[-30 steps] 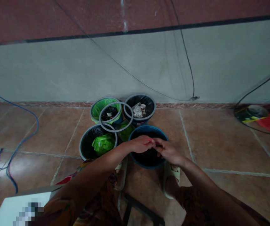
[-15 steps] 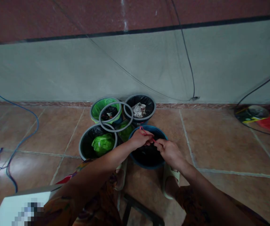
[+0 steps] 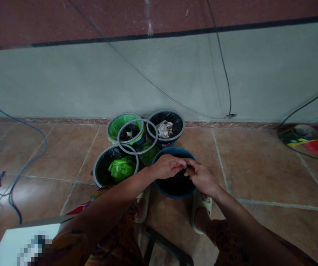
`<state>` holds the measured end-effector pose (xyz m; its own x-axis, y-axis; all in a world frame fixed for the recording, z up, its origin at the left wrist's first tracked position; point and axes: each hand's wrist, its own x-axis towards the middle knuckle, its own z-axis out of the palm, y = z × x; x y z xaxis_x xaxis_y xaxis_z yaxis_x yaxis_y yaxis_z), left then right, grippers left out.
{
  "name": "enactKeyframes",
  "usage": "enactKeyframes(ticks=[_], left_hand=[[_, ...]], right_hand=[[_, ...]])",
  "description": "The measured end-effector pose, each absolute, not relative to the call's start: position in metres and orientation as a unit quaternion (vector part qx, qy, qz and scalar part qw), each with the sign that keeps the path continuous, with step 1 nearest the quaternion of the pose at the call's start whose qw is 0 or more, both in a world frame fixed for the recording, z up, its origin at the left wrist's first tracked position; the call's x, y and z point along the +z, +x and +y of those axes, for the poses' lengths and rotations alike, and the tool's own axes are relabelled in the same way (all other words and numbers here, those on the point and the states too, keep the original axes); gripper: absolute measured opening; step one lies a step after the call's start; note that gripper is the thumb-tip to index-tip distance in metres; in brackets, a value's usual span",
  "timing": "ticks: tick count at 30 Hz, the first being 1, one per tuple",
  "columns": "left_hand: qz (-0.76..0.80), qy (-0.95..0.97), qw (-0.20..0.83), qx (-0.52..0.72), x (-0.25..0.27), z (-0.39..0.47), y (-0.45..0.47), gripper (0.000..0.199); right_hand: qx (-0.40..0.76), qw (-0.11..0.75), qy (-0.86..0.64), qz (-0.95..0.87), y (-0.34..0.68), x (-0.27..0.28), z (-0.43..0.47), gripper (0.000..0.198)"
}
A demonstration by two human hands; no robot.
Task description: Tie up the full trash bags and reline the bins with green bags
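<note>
A dark blue bin (image 3: 172,194) stands on the floor between my feet, its inside dark. Both hands are over its opening, close together. My left hand (image 3: 164,166) is closed on a thin red strip (image 3: 178,166), and only a short piece of it shows. Fingertips of my right hand (image 3: 202,179) meet those of the left. Its fingers are bent, and what they pinch, if anything, is too small to make out. A loose grey ring (image 3: 137,153) lies across the neighbouring bins to the left.
Left of the blue bin, a black-lined bin (image 3: 94,171) holds a green bag (image 3: 122,169). Behind stand a green-lined bin (image 3: 113,127) and a black-lined bin with crumpled paper (image 3: 164,129). A blue cable (image 3: 44,142) crosses the tiles; a dark stool (image 3: 167,245) is below me.
My right hand's fingers have shifted from pulling at the red strip to reaching against the left fingertips. Less of the strip shows, and the left hand has turned slightly to the right.
</note>
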<state>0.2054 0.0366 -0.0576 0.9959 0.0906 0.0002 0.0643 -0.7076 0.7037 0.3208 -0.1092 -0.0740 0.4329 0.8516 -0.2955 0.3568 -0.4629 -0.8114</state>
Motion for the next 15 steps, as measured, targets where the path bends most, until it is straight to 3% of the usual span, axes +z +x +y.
enactKeyframes(ticks=[6, 15], left_hand=[[-0.019, 0.954, 0.294, 0.059, -0.063, 0.039, 0.202, 0.023], [-0.013, 0.969, 0.232, 0.077, -0.07, 0.029, 0.203, 0.017]], right_hand=[[0.497, 0.471, -0.685, -0.248, 0.312, -0.085, -0.104, 0.021], [0.607, 0.533, -0.572, -0.139, 0.316, -0.078, -0.111, 0.025]])
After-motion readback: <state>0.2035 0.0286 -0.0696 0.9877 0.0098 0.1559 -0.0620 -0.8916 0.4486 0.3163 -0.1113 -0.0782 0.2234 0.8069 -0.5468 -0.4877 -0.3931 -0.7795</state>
